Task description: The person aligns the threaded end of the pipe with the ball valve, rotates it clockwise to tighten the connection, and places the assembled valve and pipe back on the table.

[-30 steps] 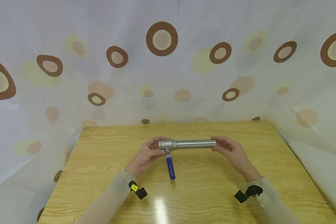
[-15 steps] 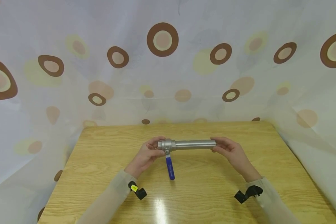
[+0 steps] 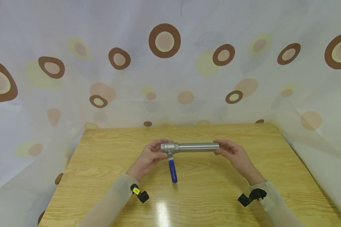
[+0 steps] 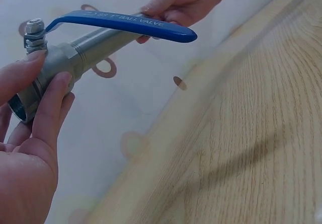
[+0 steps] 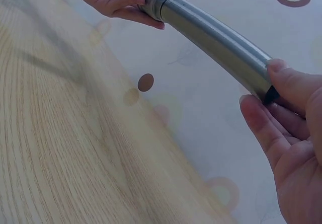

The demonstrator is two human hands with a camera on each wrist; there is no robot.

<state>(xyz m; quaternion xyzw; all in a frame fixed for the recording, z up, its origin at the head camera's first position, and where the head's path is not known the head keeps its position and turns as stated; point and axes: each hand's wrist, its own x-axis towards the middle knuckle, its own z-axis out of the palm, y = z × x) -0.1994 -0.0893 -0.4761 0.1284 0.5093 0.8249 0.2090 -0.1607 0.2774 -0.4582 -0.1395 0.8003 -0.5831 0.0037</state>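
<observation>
A silver ball valve (image 3: pixel 170 147) is joined end to end with a plain metal pipe (image 3: pixel 198 147), the two lying level in the air above the table. My left hand (image 3: pixel 148 157) grips the valve body, thumb beside the handle's stem and fingers round the far side. The valve's blue lever handle (image 3: pixel 172 171) points toward me in the head view; in the left wrist view its lettering reads "BALL VALVE". With thumb and fingers, my right hand (image 3: pixel 236 156) pinches the pipe's free end. The left wrist view shows the open bore at the valve's outer end.
The wood-grain table (image 3: pixel 187 201) lies beneath both hands, with their shadows on it. A pale curtain (image 3: pixel 130 82) with brown ring patterns hangs behind and at both sides. Each wrist carries a small black camera (image 3: pixel 143 196).
Both hands keep their hold, and the valve and pipe stay almost still. The picture shifts by only a few pixels.
</observation>
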